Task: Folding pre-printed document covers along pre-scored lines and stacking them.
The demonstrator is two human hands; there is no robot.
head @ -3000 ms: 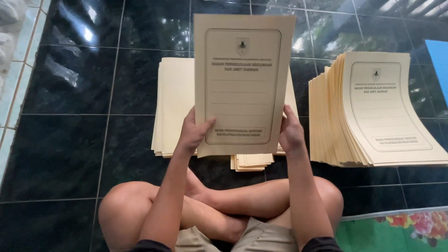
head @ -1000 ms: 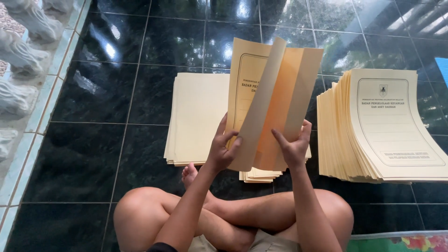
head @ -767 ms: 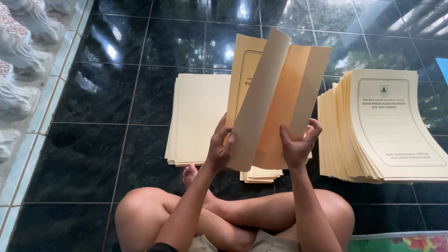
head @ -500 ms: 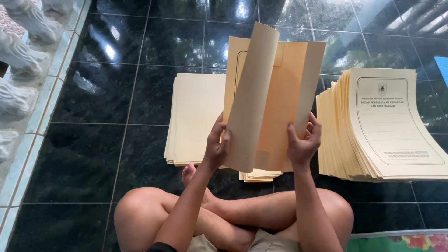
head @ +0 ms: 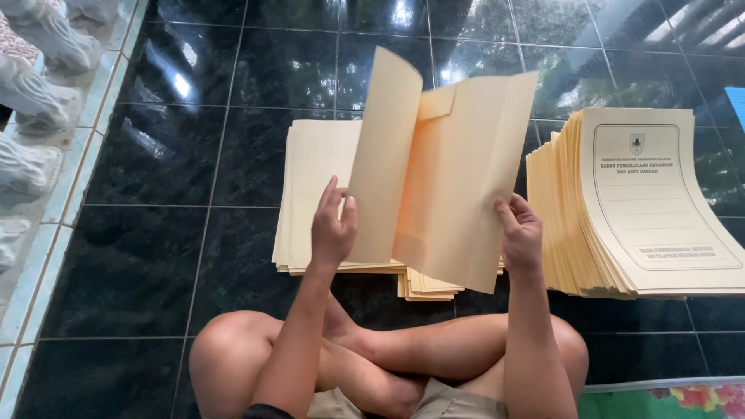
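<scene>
Cream-yellow card formed the open paper folder (head: 442, 174) that was held upright above the person's crossed legs, its two leaves spread apart in a V. The left hand (head: 332, 229) gripped the lower edge of the near-left leaf, thumb on the inner face and fingers behind; its grip was closed on that leaf. The right hand (head: 521, 237) pinched the lower right edge of the other leaf, its grip likewise closed on the card. A small flap showed at the top of the right leaf.

Behind and below the folder, a flat stack of blank cream folders (head: 314, 198) lay on the glossy black tiled floor (head: 194, 155), far of the knees. A smaller pile of cream sheets (head: 428, 287) protruded from under that stack at its near edge. To the right, well apart from the right hand, stood a thicker fanned stack of cream folders with a printed frame and crest on top (head: 644, 206). Pale carved stone pieces (head: 35, 93) lined the far left edge, beside a light tile border. A floral mat (head: 667, 399) occupied the near right corner.
</scene>
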